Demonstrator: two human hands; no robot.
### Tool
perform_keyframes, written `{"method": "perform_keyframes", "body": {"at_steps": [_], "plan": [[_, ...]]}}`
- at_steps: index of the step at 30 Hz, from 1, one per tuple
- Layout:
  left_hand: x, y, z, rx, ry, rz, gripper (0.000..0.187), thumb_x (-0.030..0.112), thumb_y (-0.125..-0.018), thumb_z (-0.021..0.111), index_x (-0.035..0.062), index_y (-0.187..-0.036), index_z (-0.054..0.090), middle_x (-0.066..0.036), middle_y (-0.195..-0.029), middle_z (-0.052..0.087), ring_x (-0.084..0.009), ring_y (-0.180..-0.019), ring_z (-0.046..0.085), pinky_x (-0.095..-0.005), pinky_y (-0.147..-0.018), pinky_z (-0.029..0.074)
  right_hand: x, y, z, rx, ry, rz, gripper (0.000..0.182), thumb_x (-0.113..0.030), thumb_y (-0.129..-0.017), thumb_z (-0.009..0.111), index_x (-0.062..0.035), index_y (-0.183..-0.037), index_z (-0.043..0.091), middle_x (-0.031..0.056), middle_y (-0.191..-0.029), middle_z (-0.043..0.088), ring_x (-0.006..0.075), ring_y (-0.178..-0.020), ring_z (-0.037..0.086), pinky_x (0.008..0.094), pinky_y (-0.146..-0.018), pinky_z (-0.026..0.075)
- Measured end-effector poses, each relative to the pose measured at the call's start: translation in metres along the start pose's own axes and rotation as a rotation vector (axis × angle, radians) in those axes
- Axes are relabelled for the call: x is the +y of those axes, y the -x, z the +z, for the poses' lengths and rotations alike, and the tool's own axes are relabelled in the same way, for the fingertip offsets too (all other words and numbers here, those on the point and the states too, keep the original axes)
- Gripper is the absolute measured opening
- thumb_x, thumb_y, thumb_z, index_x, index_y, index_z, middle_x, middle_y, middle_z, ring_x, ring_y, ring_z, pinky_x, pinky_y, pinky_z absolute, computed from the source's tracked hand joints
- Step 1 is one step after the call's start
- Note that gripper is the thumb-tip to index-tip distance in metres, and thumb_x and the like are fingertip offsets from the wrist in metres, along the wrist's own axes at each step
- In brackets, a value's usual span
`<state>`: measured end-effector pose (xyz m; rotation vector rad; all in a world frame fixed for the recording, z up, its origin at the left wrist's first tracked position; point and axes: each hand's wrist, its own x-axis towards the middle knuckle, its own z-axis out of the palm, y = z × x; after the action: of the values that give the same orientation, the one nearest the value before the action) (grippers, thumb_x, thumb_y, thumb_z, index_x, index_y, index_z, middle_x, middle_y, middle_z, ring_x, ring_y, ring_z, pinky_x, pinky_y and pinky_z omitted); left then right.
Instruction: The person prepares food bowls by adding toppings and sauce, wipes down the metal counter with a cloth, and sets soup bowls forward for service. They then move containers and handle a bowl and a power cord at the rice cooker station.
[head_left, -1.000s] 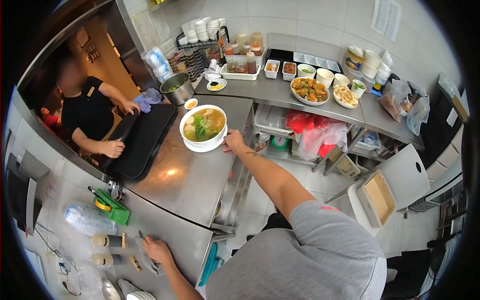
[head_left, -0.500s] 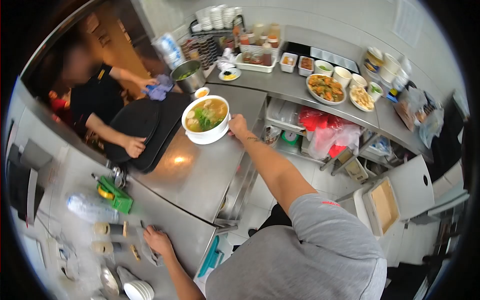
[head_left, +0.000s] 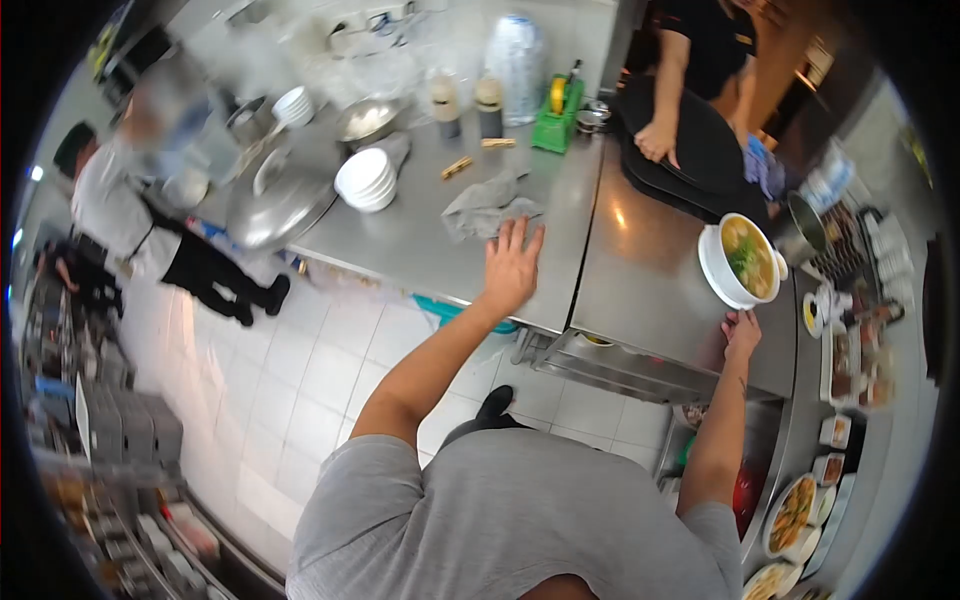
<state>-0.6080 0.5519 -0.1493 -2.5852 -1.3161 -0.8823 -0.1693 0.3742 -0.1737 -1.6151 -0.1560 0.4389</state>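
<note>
A white bowl of soup (head_left: 745, 258) with green leaves stands on the steel counter at the right, on or against a white dish. My right hand (head_left: 740, 332) is at the bowl's near edge, its fingers bent around what seems to be a small handle. My left hand (head_left: 512, 268) has its fingers stretched and spread over the counter. Just beyond its fingertips lies a crumpled grey cloth (head_left: 490, 207). Two wooden clips (head_left: 457, 167) are near the cloth.
Across the counter, a person's hand (head_left: 657, 140) rests on black trays (head_left: 690, 180). Stacked white bowls (head_left: 366, 180), a large metal lid (head_left: 280, 205), sauce bottles (head_left: 489, 105) and a green tape dispenser (head_left: 557, 118) stand leftward. Another person (head_left: 130, 215) stands at far left.
The view has swung left, bringing more of the kitchen in. My left hand, earlier at the cloth, now has its fingers spread nearer the counter's edge. My right hand stays at the bowl.
</note>
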Motion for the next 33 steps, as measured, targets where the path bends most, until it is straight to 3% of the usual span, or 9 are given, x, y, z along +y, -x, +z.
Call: {"method": "perform_keyframes", "body": {"at_steps": [7, 9, 12, 14, 15, 18, 26, 31, 33], "plan": [[0.016, 0.093, -0.027, 0.073, 0.143, -0.09, 0.04, 0.007, -0.075, 0.057, 0.0029, -0.114, 0.053, -0.021, -0.12, 0.046, -0.0372, -0.11, 0.045, -0.0452, -0.084, 0.039, 0.009, -0.009, -0.002, -0.03, 0.0, -0.072, 0.025, -0.009, -0.084, 0.053, -0.0007, -0.107, 0.059, 0.0053, -0.078, 0.059, 0.01, -0.06, 0.056, 0.0235, -0.044, 0.049], [0.015, 0.105, -0.033, 0.082, 0.191, -0.092, 0.036, 0.004, -0.073, 0.059, 0.0021, -0.109, 0.056, -0.021, -0.114, 0.05, -0.0374, -0.105, 0.048, -0.0454, -0.084, 0.039, 0.005, 0.01, -0.002, -0.058, 0.128, -0.159, 0.031, -0.009, -0.084, 0.054, 0.001, -0.114, 0.055, 0.0045, -0.076, 0.058, 0.0118, -0.061, 0.055, 0.0233, -0.044, 0.049], [0.009, 0.102, -0.045, 0.082, 0.268, -0.044, 0.033, 0.001, -0.071, 0.056, 0.0011, -0.104, 0.057, -0.023, -0.107, 0.051, -0.0384, -0.097, 0.051, -0.0447, -0.083, 0.04, 0.045, 0.026, -0.002, -0.077, -0.175, -0.321, 0.024, -0.009, -0.086, 0.05, 0.0006, -0.106, 0.058, 0.005, -0.069, 0.056, 0.0127, -0.055, 0.054, 0.0239, -0.042, 0.045], [-0.005, 0.08, -0.041, 0.063, 0.476, -0.12, 0.034, -0.002, -0.07, 0.051, -0.0005, -0.103, 0.056, -0.022, -0.103, 0.05, -0.0384, -0.094, 0.05, -0.0422, -0.082, 0.042, 0.045, 0.051, 0.006, 0.077, 0.28, -0.43, 0.021, -0.012, -0.085, 0.051, -0.0015, -0.101, 0.06, 0.0084, -0.07, 0.06, 0.0182, -0.058, 0.057, 0.0301, -0.05, 0.047], [-0.013, 0.059, -0.05, 0.092, 0.353, -0.009, 0.033, -0.003, -0.071, 0.052, -0.0003, -0.103, 0.056, -0.021, -0.103, 0.049, -0.0379, -0.094, 0.05, -0.0421, -0.083, 0.042, 0.045, 0.066, 0.012, 0.143, 0.437, -0.476, 0.019, -0.014, -0.085, 0.052, -0.0026, -0.098, 0.061, 0.0101, -0.07, 0.061, 0.0209, -0.06, 0.059, 0.0332, -0.054, 0.048], [-0.064, 0.0, -0.028, 0.192, 0.333, 0.047, 0.033, -0.003, -0.073, 0.051, 0.0006, -0.106, 0.056, -0.02, -0.103, 0.05, -0.0368, -0.096, 0.051, -0.0404, -0.082, 0.042, 0.038, 0.117, 0.044, 0.116, 0.46, -0.417, 0.019, -0.016, -0.085, 0.052, -0.0052, -0.097, 0.061, 0.0162, -0.083, 0.064, 0.0301, -0.08, 0.063, 0.0374, -0.072, 0.049], [-0.187, -0.156, 0.061, 0.01, 0.133, 0.234, 0.033, 0.001, -0.081, 0.049, 0.0058, -0.113, 0.056, -0.014, -0.106, 0.054, -0.0358, -0.094, 0.052, -0.0426, -0.078, 0.043, 0.028, 0.207, 0.126, 0.128, 0.673, -0.455, 0.014, -0.016, -0.083, 0.051, -0.0085, -0.092, 0.059, 0.0153, -0.089, 0.063, 0.0325, -0.081, 0.061, 0.0416, -0.071, 0.049], [-0.217, -0.171, 0.081, -0.243, 0.036, 0.228, 0.033, 0.007, -0.081, 0.053, 0.0113, -0.114, 0.056, -0.012, -0.107, 0.055, -0.0352, -0.093, 0.052, -0.0441, -0.078, 0.043, 0.035, 0.211, 0.139, 0.178, 0.835, -0.499, 0.012, -0.012, -0.082, 0.049, -0.0065, -0.091, 0.055, 0.0146, -0.087, 0.063, 0.0335, -0.079, 0.061, 0.0434, -0.067, 0.049], [-0.222, -0.166, 0.081, -0.216, 0.039, 0.228, 0.031, 0.008, -0.081, 0.054, 0.0115, -0.112, 0.057, -0.013, -0.105, 0.055, -0.0356, -0.093, 0.052, -0.0446, -0.078, 0.043, 0.031, 0.217, 0.145, 0.198, 0.99, -0.543, 0.012, -0.01, -0.08, 0.048, -0.0059, -0.091, 0.052, 0.0147, -0.084, 0.062, 0.0332, -0.078, 0.061, 0.0435, -0.064, 0.049]]}}
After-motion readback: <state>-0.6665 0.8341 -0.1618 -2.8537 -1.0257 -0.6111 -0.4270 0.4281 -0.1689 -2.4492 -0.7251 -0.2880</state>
